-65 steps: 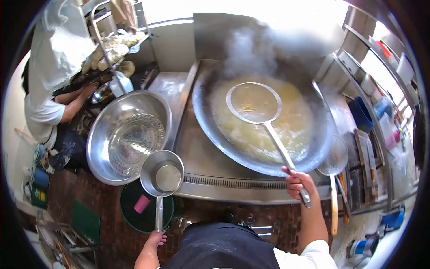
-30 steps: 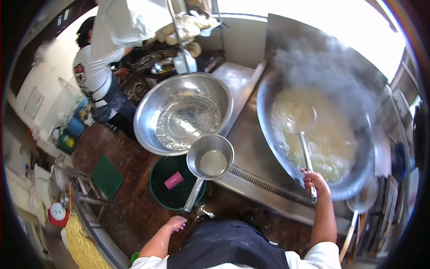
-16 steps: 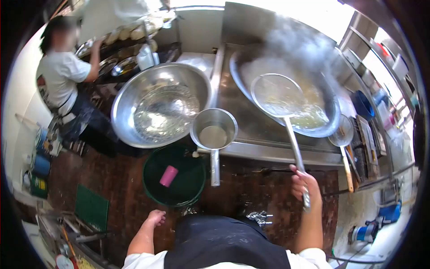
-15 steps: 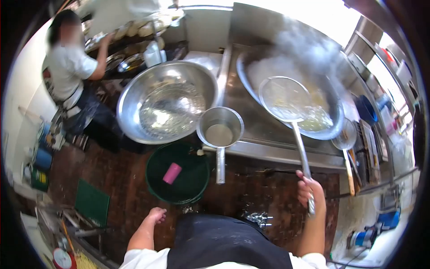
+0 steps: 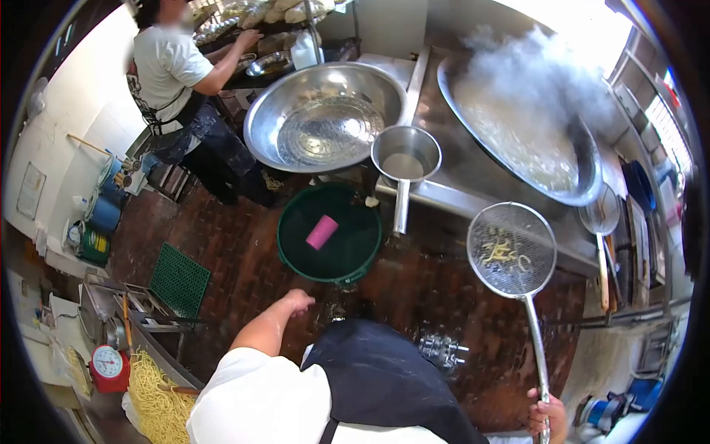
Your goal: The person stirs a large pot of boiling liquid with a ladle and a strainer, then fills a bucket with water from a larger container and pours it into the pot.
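Observation:
My right hand [image 5: 546, 416] is closed round the metal handle of a long-handled skimmer [image 5: 512, 240]. A few strands of yellow noodles [image 5: 499, 251] lie in its mesh bowl, which is over the floor in front of the stove. Behind it, a large wok [image 5: 589, 174] of bubbling, steaming liquid sits on the steel stove top. My left hand [image 5: 299, 302] is held low with fingers curled and nothing visible in it, just in front of a dark green tub [image 5: 285, 255]. A pink cylinder [image 5: 322, 232] is in that tub.
A wide steel basin [image 5: 255, 140] and a saucepan [image 5: 403, 189] stand left of the wok. A co-worker [image 5: 177, 74] stands at a shelf, back left. A noodle pile [image 5: 159, 392] and red scale [image 5: 109, 368] are at lower left. A second strainer [image 5: 599, 211] hangs right.
The skimmer has come away from above the wok, down and toward me, with my right hand drawn back. My view has turned left, and more of the noodle pile shows.

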### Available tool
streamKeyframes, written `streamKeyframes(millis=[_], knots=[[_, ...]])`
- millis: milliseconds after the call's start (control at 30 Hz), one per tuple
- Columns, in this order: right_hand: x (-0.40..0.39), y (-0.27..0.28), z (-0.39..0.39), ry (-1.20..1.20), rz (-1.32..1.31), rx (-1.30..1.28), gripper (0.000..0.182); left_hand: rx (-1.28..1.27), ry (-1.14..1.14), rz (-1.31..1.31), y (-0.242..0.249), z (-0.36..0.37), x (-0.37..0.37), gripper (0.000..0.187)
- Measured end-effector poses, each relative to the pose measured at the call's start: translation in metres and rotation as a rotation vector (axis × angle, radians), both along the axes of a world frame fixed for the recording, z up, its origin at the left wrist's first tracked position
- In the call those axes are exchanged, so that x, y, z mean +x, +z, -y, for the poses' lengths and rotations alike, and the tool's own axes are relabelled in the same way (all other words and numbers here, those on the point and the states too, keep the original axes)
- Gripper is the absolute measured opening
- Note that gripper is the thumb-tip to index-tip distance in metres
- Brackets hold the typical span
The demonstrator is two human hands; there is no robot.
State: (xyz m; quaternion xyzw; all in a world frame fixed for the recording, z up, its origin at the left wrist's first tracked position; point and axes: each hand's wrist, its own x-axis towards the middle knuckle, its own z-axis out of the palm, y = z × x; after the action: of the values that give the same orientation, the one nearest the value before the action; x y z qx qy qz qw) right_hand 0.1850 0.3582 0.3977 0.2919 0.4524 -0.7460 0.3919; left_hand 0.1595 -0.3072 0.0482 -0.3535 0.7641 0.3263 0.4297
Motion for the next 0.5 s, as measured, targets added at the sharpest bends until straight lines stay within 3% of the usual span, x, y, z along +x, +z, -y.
streamKeyframes(millis=[33,67,100,200,500], knots=[[0.011,0.006,0.005,0.015,-0.001,0.164,0.051,0.013,0.012,-0.063,-0.003,0.003,-0.002,0.042],[0.022,-0.002,0.003,-0.003,0.046,0.136,0.045,0.024,0.043,-0.102,-0.001,0.003,-0.003,0.042],[0.036,-0.025,-0.015,0.013,0.136,-0.147,0.036,0.034,0.072,-0.142,0.002,0.004,-0.004,0.042],[0.057,-0.058,-0.003,-0.021,0.243,-0.264,0.037,0.033,0.061,-0.131,0.025,0.006,-0.003,0.038],[0.046,-0.125,0.115,0.158,0.351,-0.356,0.034,-0.019,0.113,-0.130,0.049,0.087,0.034,0.034]])
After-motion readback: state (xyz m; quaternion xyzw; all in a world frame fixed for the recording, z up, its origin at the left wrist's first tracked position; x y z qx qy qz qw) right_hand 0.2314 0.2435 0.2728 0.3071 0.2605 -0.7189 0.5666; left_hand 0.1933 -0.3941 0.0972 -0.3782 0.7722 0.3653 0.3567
